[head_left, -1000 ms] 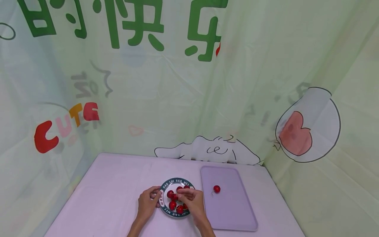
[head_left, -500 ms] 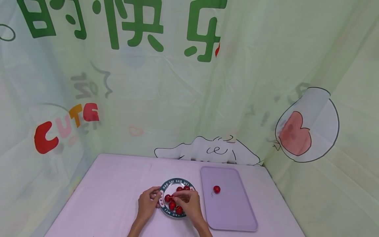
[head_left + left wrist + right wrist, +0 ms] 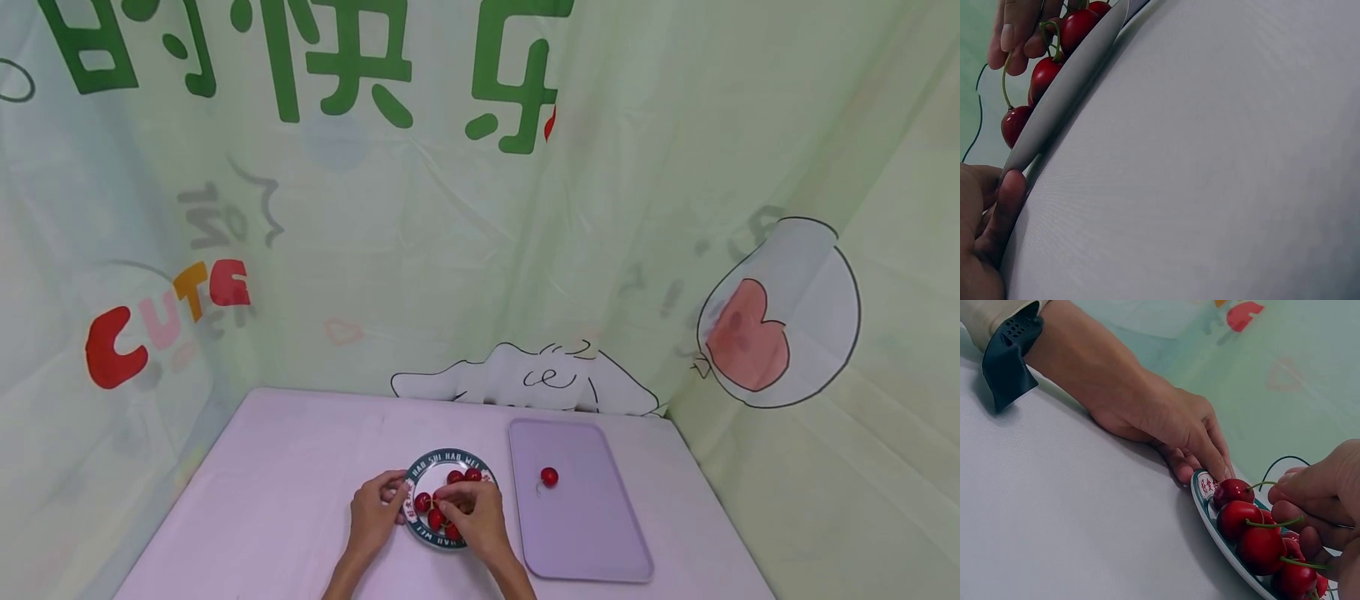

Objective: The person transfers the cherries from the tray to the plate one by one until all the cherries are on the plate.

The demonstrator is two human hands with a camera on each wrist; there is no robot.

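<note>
A round plate (image 3: 447, 456) with a green lettered rim holds several red cherries with stems. My left hand (image 3: 372, 510) grips the plate's left edge; in the left wrist view its fingers (image 3: 1009, 203) close round the rim. Over the right part of the plate is my right hand (image 3: 480, 517), with thumb and fingertips pinching the green stem of a cherry (image 3: 1233, 494). That cherry (image 3: 1016, 125) sits at the plate's left side, low by the rim. Other cherries (image 3: 1260, 550) lie beside it, some hidden under the right hand in the head view.
A pale purple tray (image 3: 585, 525) lies right of the plate, bearing a single cherry (image 3: 549, 477) with its stem. The table (image 3: 300, 450) has a light cover. Printed curtains (image 3: 420, 275) stand around its back and sides.
My right hand has shifted slightly left over the plate, and the cherry at its fingertips now lies nearer the left rim. The left hand, plate and tray stay in place.
</note>
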